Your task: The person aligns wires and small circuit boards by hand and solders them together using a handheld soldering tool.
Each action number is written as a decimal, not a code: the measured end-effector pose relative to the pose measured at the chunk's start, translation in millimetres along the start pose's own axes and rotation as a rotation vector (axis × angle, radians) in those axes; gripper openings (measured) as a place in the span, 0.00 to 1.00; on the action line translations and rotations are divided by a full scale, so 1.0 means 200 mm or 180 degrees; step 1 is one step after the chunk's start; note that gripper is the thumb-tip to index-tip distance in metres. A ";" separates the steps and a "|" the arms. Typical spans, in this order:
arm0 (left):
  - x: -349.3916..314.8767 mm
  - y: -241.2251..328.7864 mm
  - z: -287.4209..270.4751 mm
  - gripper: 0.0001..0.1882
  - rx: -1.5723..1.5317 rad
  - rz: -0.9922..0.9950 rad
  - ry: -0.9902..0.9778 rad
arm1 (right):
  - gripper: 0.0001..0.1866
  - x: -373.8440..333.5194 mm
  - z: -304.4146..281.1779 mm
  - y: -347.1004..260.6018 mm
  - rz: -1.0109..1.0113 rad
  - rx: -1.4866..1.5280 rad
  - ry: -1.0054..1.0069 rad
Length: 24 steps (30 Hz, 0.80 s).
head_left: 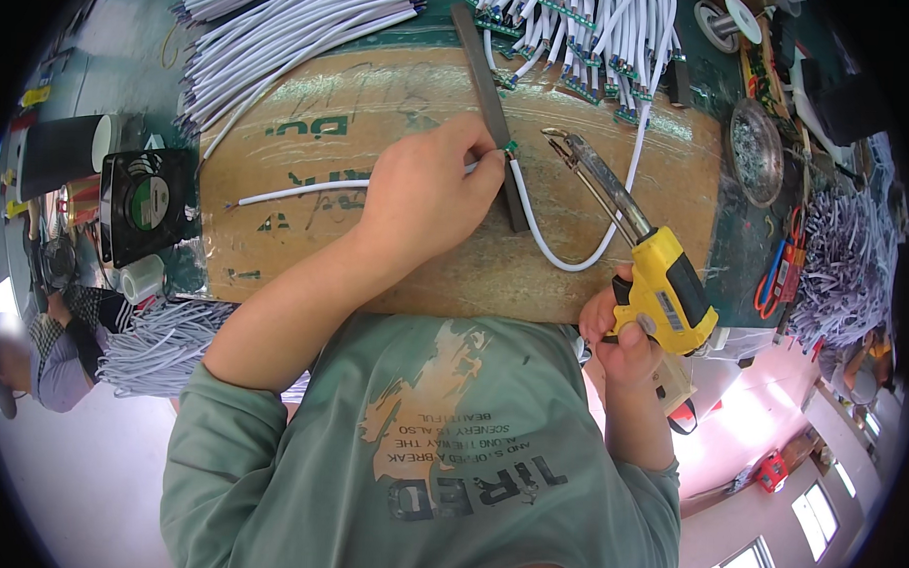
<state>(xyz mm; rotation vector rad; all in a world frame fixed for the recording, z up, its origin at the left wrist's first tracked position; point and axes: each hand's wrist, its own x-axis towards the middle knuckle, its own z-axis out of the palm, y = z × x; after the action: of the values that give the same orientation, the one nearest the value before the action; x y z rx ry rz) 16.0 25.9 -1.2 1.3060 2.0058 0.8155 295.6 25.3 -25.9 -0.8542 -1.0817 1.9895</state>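
Note:
My left hand (433,183) is closed in a pinch on a white cable (303,190), whose far end sticks out to the left over the cardboard. Just beyond the fingertips, a small green circuit board (510,148) lies at a dark metal bar (489,95). From that board a second white cable (565,264) curves down and round to the right, then up toward the back. My right hand (623,335) is wrapped round the handle of a yellow and black soldering gun (669,297). Its metal tip points up and left, a little right of the board and apart from it.
Cardboard (296,248) covers the table. Bundled white cables (282,58) lie back left; cables with green boards (593,38) pile up at the back. A black fan (145,205) stands left. Right are a round metal dish (754,154), a solder spool (726,23) and orange-handled pliers (780,270).

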 end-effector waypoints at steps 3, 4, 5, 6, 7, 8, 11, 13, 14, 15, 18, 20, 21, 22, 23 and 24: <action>0.00 0.00 0.00 0.10 0.0030 0.0020 -0.0004 | 0.41 0.00 0.00 0.00 -0.0009 0.0004 0.0002; 0.01 0.00 0.00 0.10 0.0043 0.0032 -0.0010 | 0.41 0.00 0.00 0.00 -0.0027 -0.0008 -0.0007; 0.01 0.00 0.00 0.10 0.0045 0.0039 -0.0013 | 0.41 0.00 0.00 0.00 -0.0033 -0.0006 -0.0004; 0.01 0.00 0.00 0.10 0.0054 0.0047 -0.0009 | 0.42 0.00 -0.01 0.00 0.0001 0.0072 -0.0008; 0.01 0.00 0.00 0.10 0.0062 0.0056 -0.0006 | 0.42 0.00 -0.02 0.00 0.0035 0.0150 -0.0013; 0.00 0.00 0.00 0.10 0.0066 0.0063 -0.0006 | 0.42 0.00 -0.02 0.01 0.0028 0.0153 -0.0012; 0.00 0.00 0.00 0.10 0.0061 0.0080 0.0015 | 0.41 0.01 -0.02 0.01 -0.0015 0.0220 -0.0018; 0.00 0.00 0.00 0.10 0.0046 0.0086 0.0023 | 0.41 0.01 -0.02 0.01 -0.0062 0.0225 -0.0052; 0.00 0.00 0.00 0.10 0.0047 0.0100 0.0024 | 0.41 0.01 -0.02 0.01 -0.0076 0.0224 -0.0048; 0.00 0.00 0.00 0.10 0.0064 0.0110 0.0022 | 0.40 0.01 -0.02 0.01 -0.0097 0.0234 -0.0062; 0.00 0.00 -0.01 0.10 0.0093 0.0107 -0.0001 | 0.40 0.02 -0.02 0.01 -0.0135 0.0247 -0.0071; 0.00 0.01 -0.01 0.09 0.0103 0.0104 -0.0026 | 0.40 0.02 -0.03 0.01 -0.0161 0.0245 -0.0061; 0.00 0.01 -0.01 0.10 0.0104 0.0111 -0.0028 | 0.40 0.02 -0.03 0.02 -0.0148 0.0290 -0.0051; 0.00 0.01 -0.01 0.10 0.0103 0.0121 -0.0030 | 0.40 0.01 -0.03 0.02 -0.0136 0.0334 -0.0039; 0.01 0.01 -0.01 0.10 0.0096 0.0170 -0.0038 | 0.40 0.01 -0.04 0.02 -0.0180 0.0321 -0.0018; 0.00 0.01 -0.01 0.10 0.0080 0.0128 -0.0040 | 0.40 0.01 -0.04 0.02 -0.0164 0.0357 -0.0016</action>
<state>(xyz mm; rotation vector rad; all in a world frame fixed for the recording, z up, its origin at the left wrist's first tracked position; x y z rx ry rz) 15.8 27.1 1.6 1.3664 1.9916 0.8009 300.4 29.1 -32.8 -0.7553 -0.9756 1.9901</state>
